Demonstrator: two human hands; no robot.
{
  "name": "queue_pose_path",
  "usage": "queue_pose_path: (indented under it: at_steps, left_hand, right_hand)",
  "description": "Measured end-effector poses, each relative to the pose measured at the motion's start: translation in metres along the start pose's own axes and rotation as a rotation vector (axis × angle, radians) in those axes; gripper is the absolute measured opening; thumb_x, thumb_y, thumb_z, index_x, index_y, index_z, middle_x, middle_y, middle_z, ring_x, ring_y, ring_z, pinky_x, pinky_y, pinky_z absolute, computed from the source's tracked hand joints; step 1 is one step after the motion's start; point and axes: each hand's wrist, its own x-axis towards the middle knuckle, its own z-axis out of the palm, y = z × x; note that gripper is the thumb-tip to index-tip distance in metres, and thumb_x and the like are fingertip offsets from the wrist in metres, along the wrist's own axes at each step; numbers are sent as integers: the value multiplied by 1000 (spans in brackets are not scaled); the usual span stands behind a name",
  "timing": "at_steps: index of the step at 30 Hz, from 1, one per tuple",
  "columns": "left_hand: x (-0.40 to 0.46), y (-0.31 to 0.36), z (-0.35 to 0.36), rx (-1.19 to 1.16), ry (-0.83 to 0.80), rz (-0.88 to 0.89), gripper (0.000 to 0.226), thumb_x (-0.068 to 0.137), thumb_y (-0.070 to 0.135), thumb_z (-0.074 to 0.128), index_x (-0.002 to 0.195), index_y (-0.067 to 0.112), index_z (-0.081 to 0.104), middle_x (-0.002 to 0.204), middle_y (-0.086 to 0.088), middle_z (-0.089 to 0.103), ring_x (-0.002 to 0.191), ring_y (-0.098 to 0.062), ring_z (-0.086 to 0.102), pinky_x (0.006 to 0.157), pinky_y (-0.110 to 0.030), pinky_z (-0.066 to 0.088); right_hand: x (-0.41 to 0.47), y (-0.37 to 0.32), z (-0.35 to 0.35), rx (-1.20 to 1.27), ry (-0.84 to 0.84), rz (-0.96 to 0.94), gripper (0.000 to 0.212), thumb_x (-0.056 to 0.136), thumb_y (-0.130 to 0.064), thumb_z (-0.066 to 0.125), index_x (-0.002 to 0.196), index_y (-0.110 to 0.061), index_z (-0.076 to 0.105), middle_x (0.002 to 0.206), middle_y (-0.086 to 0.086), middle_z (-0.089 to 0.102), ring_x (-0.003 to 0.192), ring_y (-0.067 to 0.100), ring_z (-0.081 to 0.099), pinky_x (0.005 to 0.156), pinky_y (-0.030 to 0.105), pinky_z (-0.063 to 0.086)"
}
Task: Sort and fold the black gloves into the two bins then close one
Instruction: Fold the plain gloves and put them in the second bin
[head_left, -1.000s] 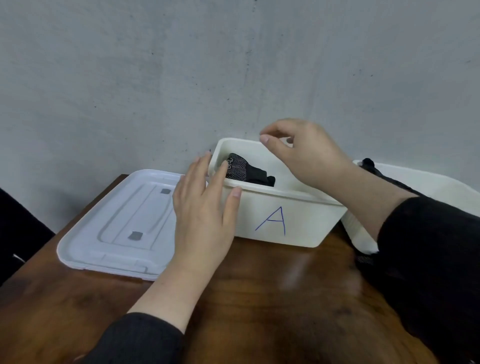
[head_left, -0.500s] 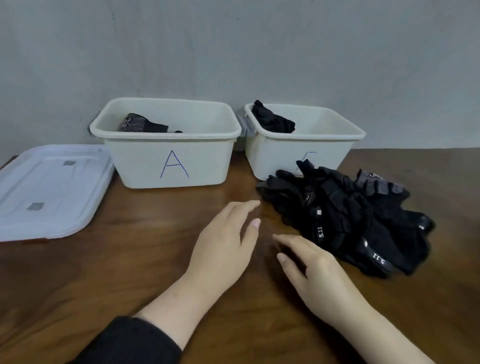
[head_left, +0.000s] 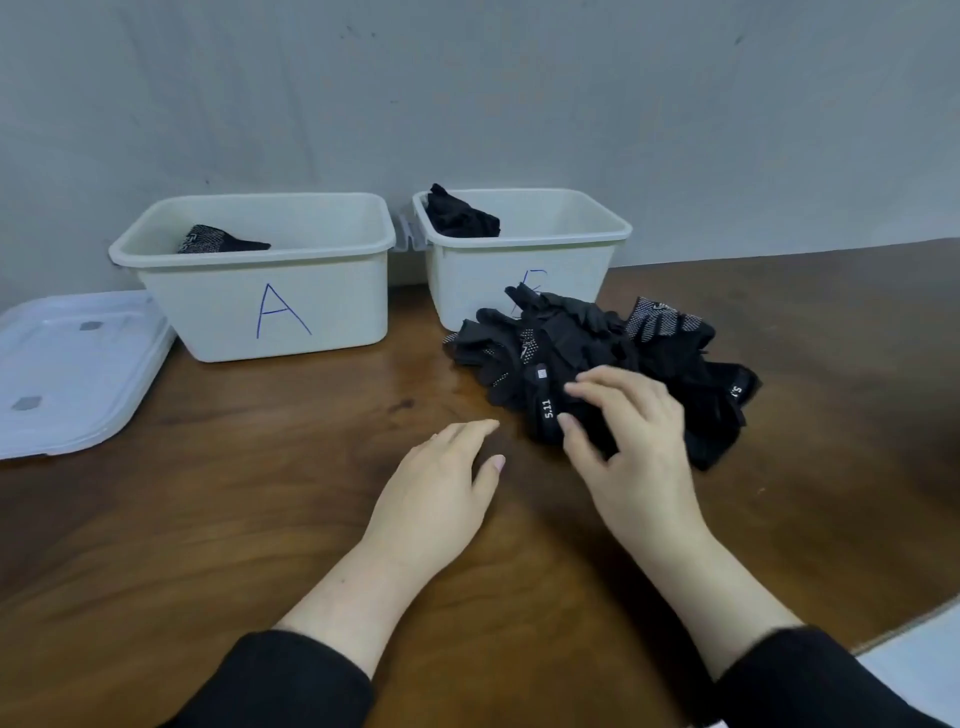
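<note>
Lid (head_left: 67, 364): lay flat, far left.
Bin A (head_left: 270, 312): blue "A"; one glove inside.
Second bin (head_left: 524, 244): letter hidden by gloves.
Left hand (head_left: 441, 493): flat, fingers relaxed, empty.
Right hand (head_left: 634, 441): fingers spread, loosely curved over glove pile (head_left: 597, 358); cuff read "5.11".

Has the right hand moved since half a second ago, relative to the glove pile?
Yes. The right hand went forward onto the glove pile; earlier it was short of it.

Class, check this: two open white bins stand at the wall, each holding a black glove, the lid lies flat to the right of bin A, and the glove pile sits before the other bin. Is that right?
Not quite. The head view shows the lid lying flat to the left of bin A, not the right. The rest holds: both bins are open, each holds a black glove, and the glove pile sits before the other bin.
</note>
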Motion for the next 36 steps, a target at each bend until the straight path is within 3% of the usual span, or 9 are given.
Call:
queue_pose_path:
  at_steps: [4, 7, 12, 18, 23, 26, 28, 34, 36]
  left_hand:
    - [1, 15, 4, -14, 46, 37, 42, 105, 42, 45, 146, 33, 46, 147, 20, 47, 129, -8, 50, 105, -23, 40]
    - [6, 33, 11, -25, 89, 85, 40, 105, 37, 46, 144, 28, 50, 145, 17, 49, 131, -4, 47, 105, -18, 34]
    - [10, 56, 29, -71, 107, 122, 39, 105, 35, 47, 142, 27, 53, 144, 17, 50, 132, -1, 44, 108, -21, 36]
    - [10, 62, 33, -124, 155, 126, 38, 105, 35, 47, 141, 27, 55, 141, 17, 52, 130, 1, 45, 110, -22, 38]
    - [11, 73, 15, -517, 221, -1, 36, 104, 40, 48, 135, 28, 61, 130, 19, 62, 118, 8, 55, 104, -18, 45]
    - [14, 78, -4, -1108, 170, -223, 61, 90, 61, 42, 133, 23, 62, 123, 5, 72, 118, -7, 65, 109, -39, 48]
    - [16, 70, -23, -1379, 132, -346, 72, 84, 68, 43, 136, 20, 60, 126, -1, 71, 120, -15, 65, 112, -47, 43]
    - [0, 24, -81, -1395, 176, -252, 35, 109, 22, 42, 139, 12, 59, 133, -11, 66, 128, -28, 60, 110, -51, 44]
    - [-5, -5, -91, -1326, 216, -284, 34, 109, 21, 43, 140, 15, 57, 134, -9, 66, 127, -27, 61, 107, -49, 47]
  right_hand:
    - [-4, 39, -10, -248, -221, 292, 66, 88, -39, 75, 146, -18, 51, 149, 0, 50, 139, 23, 44, 115, 52, 27]
    - [-12, 56, -9, -206, -366, 417, 59, 94, -42, 67, 145, -18, 51, 146, -1, 54, 136, 22, 46, 113, 50, 32]
    - [-12, 58, -8, -89, -217, 439, 23, 101, -25, 59, 120, -16, 68, 121, -2, 67, 116, 24, 60, 101, 52, 45]
    - [-9, 53, -17, 193, -8, 554, 14, 105, -30, 48, 114, -28, 59, 91, -16, 63, 95, 20, 63, 89, 49, 52]
    - [2, 31, -26, 356, 138, 338, 26, 105, -25, 45, 127, -21, 59, 124, -6, 66, 120, 13, 60, 103, 43, 50]
    - [12, 4, -19, 351, 41, 73, 26, 103, -19, 47, 123, -14, 64, 131, -10, 61, 131, 4, 51, 114, 35, 41]
    - [16, -13, -5, 275, -118, -47, 28, 103, -21, 45, 120, -15, 67, 135, -6, 62, 137, 9, 47, 117, 42, 36]
    - [29, -58, 36, 335, -173, -210, 31, 104, -26, 44, 120, -18, 69, 143, -2, 58, 143, 17, 43, 115, 49, 36]
    - [27, -72, 47, 351, -212, -181, 32, 105, -26, 47, 129, -19, 67, 148, -4, 53, 145, 16, 39, 117, 47, 34]
